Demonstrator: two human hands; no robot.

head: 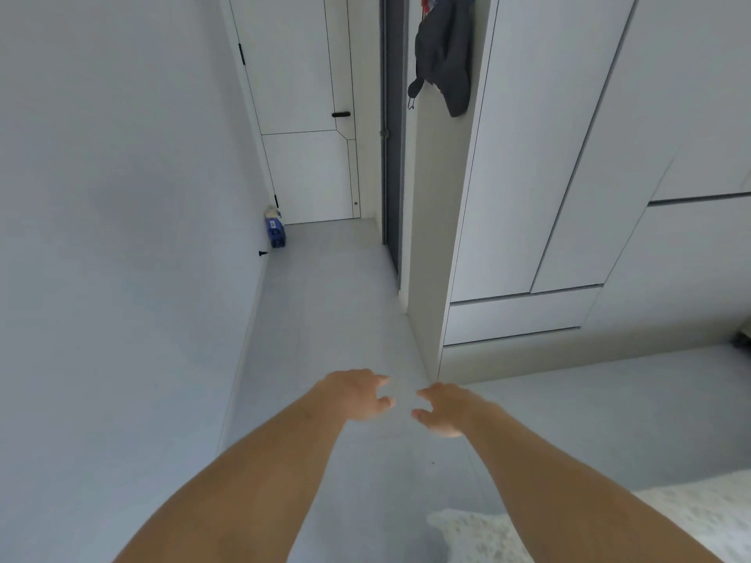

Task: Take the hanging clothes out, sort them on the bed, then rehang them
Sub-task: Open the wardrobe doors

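Note:
My left hand (359, 394) and my right hand (449, 408) reach forward side by side over the pale floor, fingers spread and curled, holding nothing. A dark grey garment (445, 54) hangs high up on the side of the white wardrobe (524, 164), far ahead of both hands. The wardrobe doors are closed, so no clothes inside show. A corner of the bed with a white patterned cover (479, 530) lies at the bottom right, under my right forearm.
A narrow corridor runs ahead between the left wall (122, 237) and the wardrobe side. A white door with a black handle (340, 114) closes its far end. A blue box (275, 233) stands on the floor by the wall. Wardrobe drawers (516, 319) sit low on the right.

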